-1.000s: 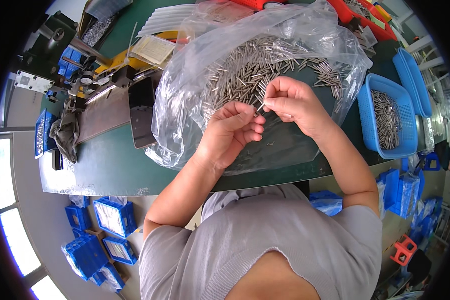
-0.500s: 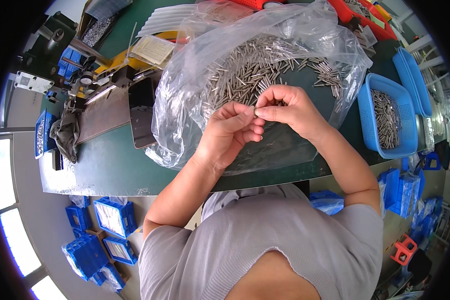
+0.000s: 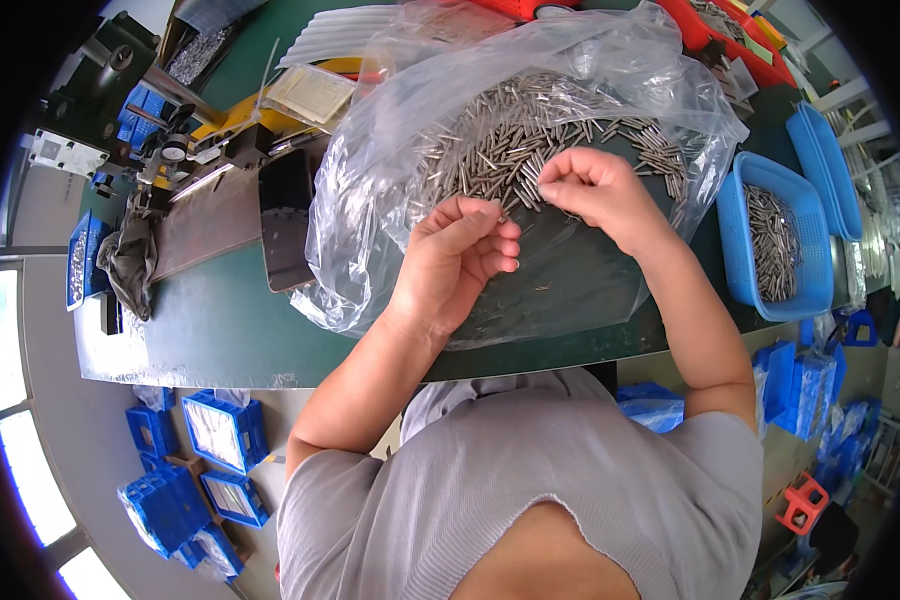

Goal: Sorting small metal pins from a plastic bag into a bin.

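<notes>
A pile of small metal pins (image 3: 485, 160) lies on a clear plastic bag (image 3: 360, 215) spread over the green table (image 3: 210, 340). My left hand (image 3: 445, 260) is at the pile's near edge, thumb and forefinger pinched together. A tiny metallic bit seems to show at those fingertips, too small to name. Slightly farther right, my right hand (image 3: 605, 200) hovers by the near side of the pile, its fingers curled into a pinch. Whatever it may hold is hidden. The two hands are apart.
A blue basket (image 3: 735, 235) with metal pins stands at the right, another blue basket (image 3: 820, 165) behind it. Left of the bag lie a black phone-like slab (image 3: 285, 225) and a dial-gauge fixture (image 3: 175, 150). A red bin (image 3: 760, 65) sits far right.
My right hand has moved away from my left hand, to the right and a little farther off. My left hand has stayed nearly in place, still pinched.
</notes>
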Available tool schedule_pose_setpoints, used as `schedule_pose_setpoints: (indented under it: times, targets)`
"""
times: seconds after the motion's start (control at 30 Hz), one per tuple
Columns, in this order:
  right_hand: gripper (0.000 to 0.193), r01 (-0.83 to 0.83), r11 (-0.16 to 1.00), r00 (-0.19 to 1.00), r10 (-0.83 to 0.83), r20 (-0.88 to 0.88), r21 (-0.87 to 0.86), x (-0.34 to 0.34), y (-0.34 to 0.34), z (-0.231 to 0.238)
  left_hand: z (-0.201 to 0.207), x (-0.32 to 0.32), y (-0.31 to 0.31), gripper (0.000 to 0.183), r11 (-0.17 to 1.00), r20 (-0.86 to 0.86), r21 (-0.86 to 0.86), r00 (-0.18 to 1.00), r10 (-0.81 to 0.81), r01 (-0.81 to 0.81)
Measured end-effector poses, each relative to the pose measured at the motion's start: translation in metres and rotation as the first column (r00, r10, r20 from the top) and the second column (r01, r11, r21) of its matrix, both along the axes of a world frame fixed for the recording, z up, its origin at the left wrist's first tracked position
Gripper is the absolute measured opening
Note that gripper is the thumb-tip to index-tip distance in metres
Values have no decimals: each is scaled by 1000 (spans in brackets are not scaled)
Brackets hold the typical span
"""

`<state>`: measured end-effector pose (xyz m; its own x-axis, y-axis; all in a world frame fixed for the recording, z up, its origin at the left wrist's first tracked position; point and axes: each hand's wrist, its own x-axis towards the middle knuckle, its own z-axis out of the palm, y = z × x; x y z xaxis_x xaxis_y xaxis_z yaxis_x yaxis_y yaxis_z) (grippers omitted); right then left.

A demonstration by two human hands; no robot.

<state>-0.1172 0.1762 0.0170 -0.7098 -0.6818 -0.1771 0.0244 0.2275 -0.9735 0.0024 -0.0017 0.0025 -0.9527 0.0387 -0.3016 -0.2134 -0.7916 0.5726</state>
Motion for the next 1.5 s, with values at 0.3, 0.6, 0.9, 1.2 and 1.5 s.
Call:
schedule_pose_setpoints:
  times: [0.3, 0.6, 0.9, 1.2, 1.5]
  targets:
    - [18, 36, 970, 539, 185, -821, 242, 18, -10, -17, 2, 0, 0, 11, 1000, 10, -20, 1000, -2, 2]
    - [9, 116, 990, 661, -18, -750, 78, 16, -7, -7, 0, 0, 0, 11, 999, 12, -29, 1000, -19, 19]
    - [17, 65, 959, 473, 212, -855, 274, 14, -3, -12, -2, -1, -1, 8, 1000, 10, 10, 1000, -2, 2]
    - [15, 122, 962, 274, 203, -940, 243, 15, -6, -21, -1, 0, -1, 8, 1000, 14, 1, 1000, 7, -7]
    - [15, 64, 971, 411, 184, -893, 230, 16, -6, -17, -1, -1, -1, 7, 1000, 11, 1, 1000, -3, 3]
